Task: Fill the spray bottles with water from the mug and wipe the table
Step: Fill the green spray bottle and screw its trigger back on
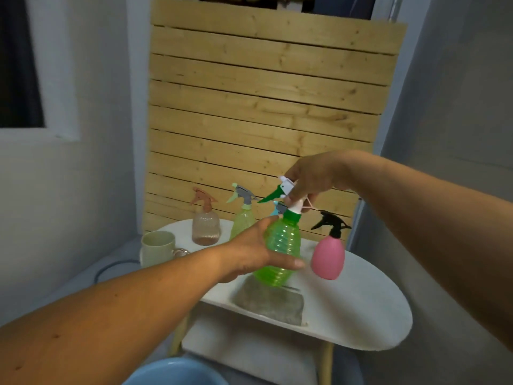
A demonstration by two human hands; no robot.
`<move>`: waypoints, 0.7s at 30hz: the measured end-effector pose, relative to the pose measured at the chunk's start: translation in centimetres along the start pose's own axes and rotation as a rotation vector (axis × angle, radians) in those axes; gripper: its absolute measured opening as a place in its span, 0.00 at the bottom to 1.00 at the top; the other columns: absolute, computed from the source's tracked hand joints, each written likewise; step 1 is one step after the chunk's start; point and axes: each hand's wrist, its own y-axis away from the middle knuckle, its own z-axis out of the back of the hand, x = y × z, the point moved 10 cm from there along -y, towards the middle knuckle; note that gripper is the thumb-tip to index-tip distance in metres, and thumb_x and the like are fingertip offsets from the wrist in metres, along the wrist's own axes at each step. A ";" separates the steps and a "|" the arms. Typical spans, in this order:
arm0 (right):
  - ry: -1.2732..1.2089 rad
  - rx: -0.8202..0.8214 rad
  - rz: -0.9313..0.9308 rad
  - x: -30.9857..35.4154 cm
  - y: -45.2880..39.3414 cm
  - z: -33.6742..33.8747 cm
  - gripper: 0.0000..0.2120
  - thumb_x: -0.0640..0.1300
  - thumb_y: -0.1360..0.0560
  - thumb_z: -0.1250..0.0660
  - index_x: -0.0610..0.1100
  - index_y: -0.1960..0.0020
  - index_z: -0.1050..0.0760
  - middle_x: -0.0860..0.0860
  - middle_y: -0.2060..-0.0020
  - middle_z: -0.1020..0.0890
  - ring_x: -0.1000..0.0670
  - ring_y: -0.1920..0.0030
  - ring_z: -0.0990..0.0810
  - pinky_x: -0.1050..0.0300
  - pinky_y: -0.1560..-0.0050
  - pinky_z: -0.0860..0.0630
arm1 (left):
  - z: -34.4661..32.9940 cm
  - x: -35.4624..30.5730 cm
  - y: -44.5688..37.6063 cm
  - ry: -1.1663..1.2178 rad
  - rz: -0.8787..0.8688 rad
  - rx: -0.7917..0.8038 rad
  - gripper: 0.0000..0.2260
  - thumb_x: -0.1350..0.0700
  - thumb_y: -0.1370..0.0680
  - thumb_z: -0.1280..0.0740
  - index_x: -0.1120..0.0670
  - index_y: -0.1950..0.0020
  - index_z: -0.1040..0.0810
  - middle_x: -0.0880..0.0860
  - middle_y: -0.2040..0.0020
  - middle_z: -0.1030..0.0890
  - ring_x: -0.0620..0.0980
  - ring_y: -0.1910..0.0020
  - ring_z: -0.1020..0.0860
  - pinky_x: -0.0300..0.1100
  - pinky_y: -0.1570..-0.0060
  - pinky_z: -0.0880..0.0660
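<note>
A wooden slatted panel stands upright against the wall behind a white oval tabletop, which carries everything else. On the tabletop's near part lies a grey cloth, flat and roughly square. Above the cloth, the green spray bottle is held tilted, its ribbed translucent body leaning toward the left. The left hand grips that body from the left side, thumb lying across the front and the fingers curled round the back. The right hand comes in from above and pinches the bottle's white and green spray head at the neck, fingers curled down round the collar; whether the head is screwed on or loose cannot be told. Just to the right of the green bottle a pink spray bottle with a black trigger head stands on the tabletop. At the far edge stand a clear brownish spray bottle with a peach trigger and, beside it, a pale green spray bottle with a grey trigger, partly behind the left hand. A cream mug sits at the tabletop's left edge, its handle pointing right. At the bottom of the view shows the rim of a blue basin, below the tabletop.
</note>
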 end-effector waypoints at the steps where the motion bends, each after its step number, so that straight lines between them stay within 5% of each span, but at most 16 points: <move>1: -0.013 0.003 0.027 1.6 -0.2 -0.5 0.14 0.45 0.23 0.27 0.40 0.41 0.20 0.44 0.53 0.13 0.45 0.53 0.13 0.51 0.47 0.17 | 1.1 0.5 1.3 -0.009 0.002 -0.024 0.46 0.54 0.34 0.15 0.43 0.22 0.36 0.43 0.39 0.19 0.40 0.41 0.20 0.36 0.46 0.23; 3: -0.068 0.012 0.047 3.5 -0.6 -1.4 0.13 0.46 0.23 0.27 0.40 0.41 0.20 0.45 0.53 0.12 0.46 0.53 0.13 0.52 0.48 0.18 | 3.0 1.6 2.9 -0.074 0.001 -0.092 0.50 0.52 0.36 0.14 0.43 0.22 0.38 0.45 0.35 0.22 0.44 0.37 0.22 0.38 0.42 0.23; 6: -0.111 0.043 0.082 6.6 -1.1 -3.4 0.13 0.49 0.23 0.27 0.42 0.44 0.20 0.46 0.54 0.12 0.46 0.51 0.13 0.43 0.38 0.21 | 6.8 3.7 6.0 -0.190 0.029 -0.224 0.52 0.45 0.41 0.12 0.41 0.26 0.40 0.46 0.33 0.25 0.46 0.36 0.24 0.46 0.35 0.23; 10: -0.177 0.072 0.116 10.1 -1.0 -6.3 0.13 0.54 0.25 0.26 0.47 0.47 0.20 0.52 0.57 0.12 0.53 0.56 0.13 0.47 0.42 0.24 | 10.1 5.8 10.2 -0.180 0.050 -0.344 0.44 0.52 0.36 0.13 0.44 0.31 0.38 0.46 0.42 0.22 0.41 0.46 0.21 0.34 0.53 0.21; 14: -0.236 0.120 0.100 13.0 -1.1 -9.9 0.24 0.58 0.32 0.21 0.45 0.44 0.19 0.53 0.57 0.12 0.53 0.57 0.12 0.47 0.43 0.23 | 12.5 7.6 13.6 -0.195 0.073 -0.393 0.43 0.51 0.36 0.14 0.43 0.30 0.36 0.47 0.41 0.23 0.44 0.43 0.21 0.45 0.44 0.18; 21: -0.261 0.130 0.185 17.0 -1.6 -11.2 0.26 0.56 0.36 0.17 0.40 0.47 0.18 0.48 0.58 0.12 0.45 0.49 0.13 0.52 0.44 0.23 | 15.1 9.6 16.9 -0.085 0.068 -0.368 0.42 0.50 0.37 0.14 0.44 0.27 0.30 0.48 0.38 0.19 0.45 0.42 0.18 0.44 0.45 0.18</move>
